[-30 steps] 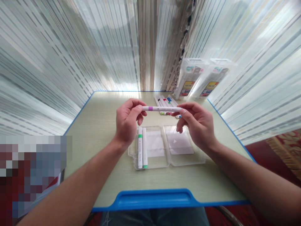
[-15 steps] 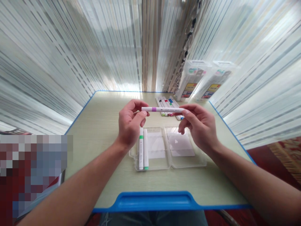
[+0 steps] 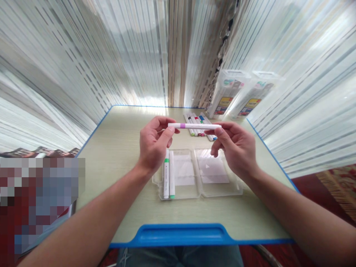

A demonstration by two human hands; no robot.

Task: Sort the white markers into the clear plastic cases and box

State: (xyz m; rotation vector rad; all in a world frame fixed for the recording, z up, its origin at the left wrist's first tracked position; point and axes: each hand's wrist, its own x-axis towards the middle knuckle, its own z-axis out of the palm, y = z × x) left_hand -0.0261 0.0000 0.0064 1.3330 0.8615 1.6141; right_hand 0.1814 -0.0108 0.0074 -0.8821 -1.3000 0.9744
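Note:
A white marker with a purple band [image 3: 194, 126] is held level above the table. My left hand [image 3: 154, 146] pinches its left end and my right hand [image 3: 236, 148] pinches its right end. Below the hands lies an open clear plastic case [image 3: 198, 193]. Two white markers with green marks [image 3: 168, 174] lie side by side in the case's left half. The right half holds only a white insert.
Several loose markers [image 3: 198, 124] lie in a row at the back of the table. Two upright clear marker boxes [image 3: 236, 92] stand at the back right corner. The table [image 3: 119, 148] has a blue rim and a blue handle at the front edge. Striped curtains surround it.
The purple-banded marker and both hands have risen slightly and stayed level. The view has shifted a little.

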